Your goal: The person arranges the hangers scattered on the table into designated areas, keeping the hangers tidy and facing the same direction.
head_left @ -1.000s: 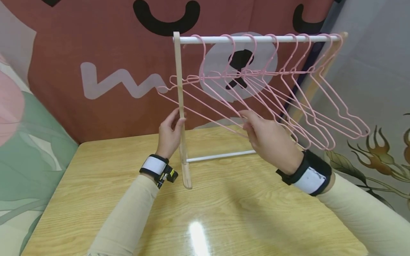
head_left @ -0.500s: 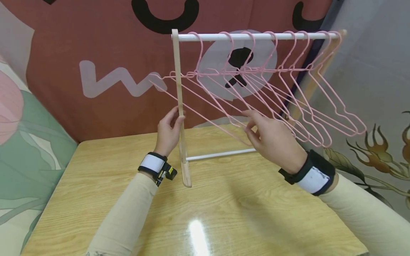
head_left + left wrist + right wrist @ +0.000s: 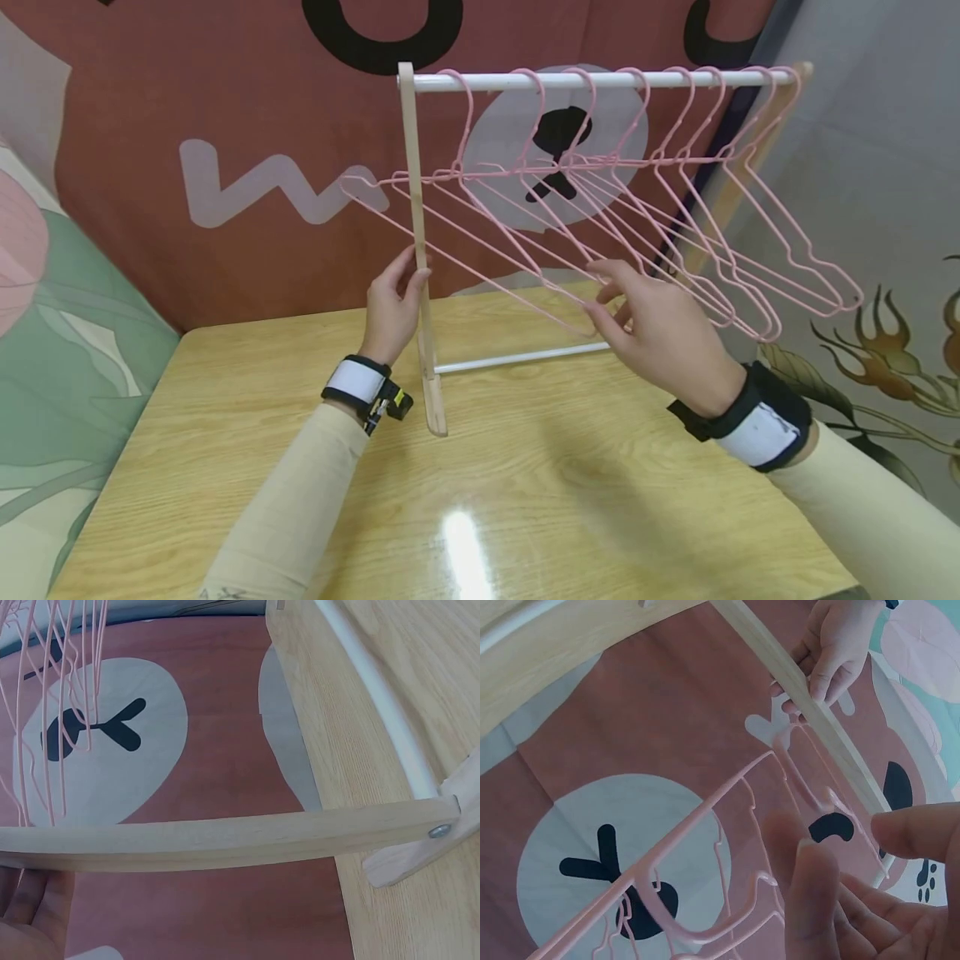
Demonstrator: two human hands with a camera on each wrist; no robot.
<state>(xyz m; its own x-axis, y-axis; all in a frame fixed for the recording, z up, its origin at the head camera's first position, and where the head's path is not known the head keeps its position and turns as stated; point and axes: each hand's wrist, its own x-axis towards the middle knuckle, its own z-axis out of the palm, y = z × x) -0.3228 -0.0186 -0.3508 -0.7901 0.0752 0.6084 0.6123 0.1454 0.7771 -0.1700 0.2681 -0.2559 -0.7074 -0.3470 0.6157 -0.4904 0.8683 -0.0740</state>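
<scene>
Now the left hand (image 3: 392, 307) grips the rack's wooden post (image 3: 417, 242), while the right hand (image 3: 660, 333) pinches a pink hanger (image 3: 525, 267) with curled fingers.

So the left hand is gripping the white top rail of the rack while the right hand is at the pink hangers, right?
Not quite. The left hand grips the wooden upright of the rack, not the white top rail; the head view shows this. The right hand is indeed at the pink hangers.
</scene>
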